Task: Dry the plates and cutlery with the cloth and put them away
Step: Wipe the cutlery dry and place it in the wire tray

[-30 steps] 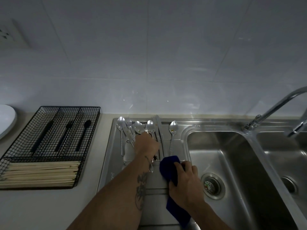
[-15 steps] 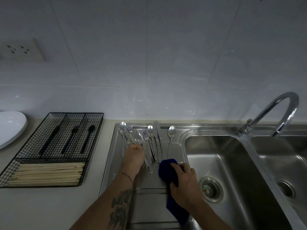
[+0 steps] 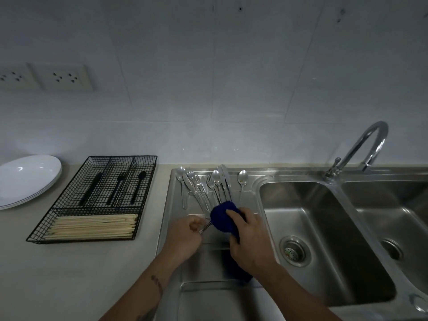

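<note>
Pale tiled wall (image 3: 208,89) above a beige countertop (image 3: 69,274) with a stainless double sink (image 3: 324,239), its drainboard (image 3: 176,205) bearing loose silver cutlery (image 3: 208,184); black wire cutlery tray (image 3: 97,198) and stacked white plates (image 3: 25,179) lie left. Left hand (image 3: 185,237) pinches a steel utensil (image 3: 206,227); right hand (image 3: 250,237) grips a dark blue cloth (image 3: 223,216) wrapped over its other end

- Legible text, labels, brands, numbers, signs: none found.
- Forearm tattoo marks: too dim and blurred to read.
</note>
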